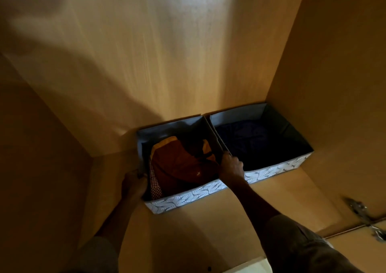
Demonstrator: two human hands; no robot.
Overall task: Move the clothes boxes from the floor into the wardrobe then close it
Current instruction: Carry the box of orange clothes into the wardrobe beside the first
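Two grey fabric boxes with a white leaf pattern stand side by side on the wardrobe floor, against the back panel. The left box holds orange, yellow and checked clothes. My left hand grips its left wall near the front corner. My right hand grips its right wall, where it touches the right box. That right box sits in the far right corner and holds dark blue clothes.
Wooden wardrobe walls close in at the left, back and right. A metal door hinge sits on the right side near the front edge. Bare wardrobe floor lies in front of both boxes.
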